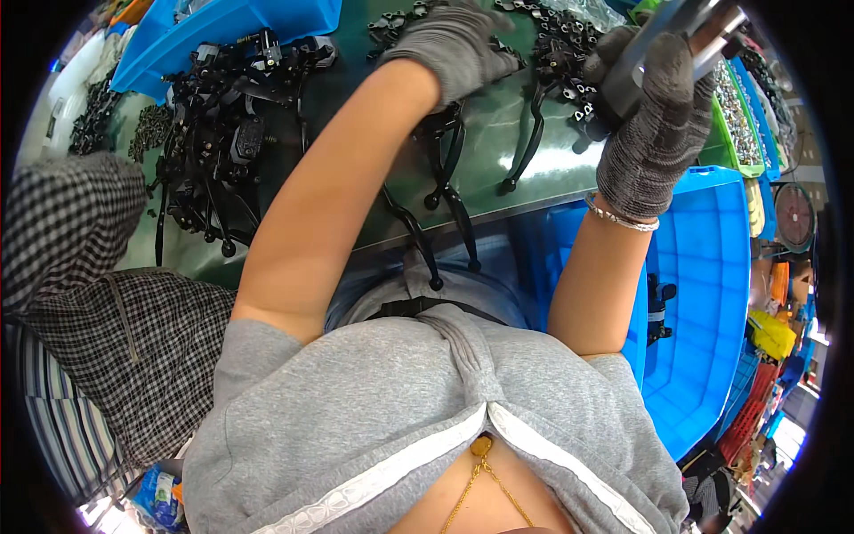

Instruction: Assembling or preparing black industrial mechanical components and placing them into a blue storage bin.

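Note:
My left hand (454,53), in a grey knit glove, reaches over the green table among black brake levers (449,160). Its thumb and fingers look apart, with a small black fitting by the tips; part of the hand's underside is hidden. Gloved as well, my right hand (654,133) is raised at the table's right side and wrapped round a dark grey and silver cylindrical tool (632,80). The tool's upper end runs out at the top edge. Beside it, a cluster of small black clamp parts (560,53) lies on the table, with one lever (532,138) pointing toward me.
A big heap of black levers (222,142) covers the table's left, below a blue bin (222,36). At right, a large blue crate (703,303) holds a black part (658,307); a green tray (738,125) contains small metal pieces. A person's checkered sleeve (71,214) is close on the left.

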`<action>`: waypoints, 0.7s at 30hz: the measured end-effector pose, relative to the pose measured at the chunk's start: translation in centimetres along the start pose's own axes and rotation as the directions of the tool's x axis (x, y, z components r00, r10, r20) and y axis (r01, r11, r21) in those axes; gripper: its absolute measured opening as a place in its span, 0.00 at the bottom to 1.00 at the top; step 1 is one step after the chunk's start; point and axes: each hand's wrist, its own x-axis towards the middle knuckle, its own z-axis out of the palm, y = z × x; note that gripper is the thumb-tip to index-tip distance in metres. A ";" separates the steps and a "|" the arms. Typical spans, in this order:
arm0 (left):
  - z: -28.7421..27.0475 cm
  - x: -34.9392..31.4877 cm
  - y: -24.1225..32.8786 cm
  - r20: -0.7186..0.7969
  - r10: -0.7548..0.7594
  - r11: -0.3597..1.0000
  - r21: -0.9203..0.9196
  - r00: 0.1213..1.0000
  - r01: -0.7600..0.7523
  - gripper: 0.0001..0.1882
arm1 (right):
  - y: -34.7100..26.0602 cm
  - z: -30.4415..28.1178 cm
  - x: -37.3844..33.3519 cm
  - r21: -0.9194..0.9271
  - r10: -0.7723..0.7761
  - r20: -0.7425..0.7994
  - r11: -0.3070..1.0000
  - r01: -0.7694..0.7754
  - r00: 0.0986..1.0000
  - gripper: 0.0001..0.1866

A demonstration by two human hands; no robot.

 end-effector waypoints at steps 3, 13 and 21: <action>1.5 -0.2 1.3 -0.017 0.078 0.994 0.084 0.997 -0.076 0.29 | 1.8 0.0 0.6 0.131 -0.142 0.082 0.983 0.131 0.986 0.26; 1.0 -5.9 -1.1 -0.078 0.050 0.977 -0.202 0.996 -0.065 0.26 | -0.1 4.2 1.8 -0.081 0.160 0.118 0.985 -0.151 0.980 0.15; 2.4 -8.1 -1.7 -0.173 -0.045 0.882 -0.470 0.984 -0.043 0.26 | 2.0 6.4 2.8 -0.042 0.203 0.114 0.979 -0.200 0.972 0.15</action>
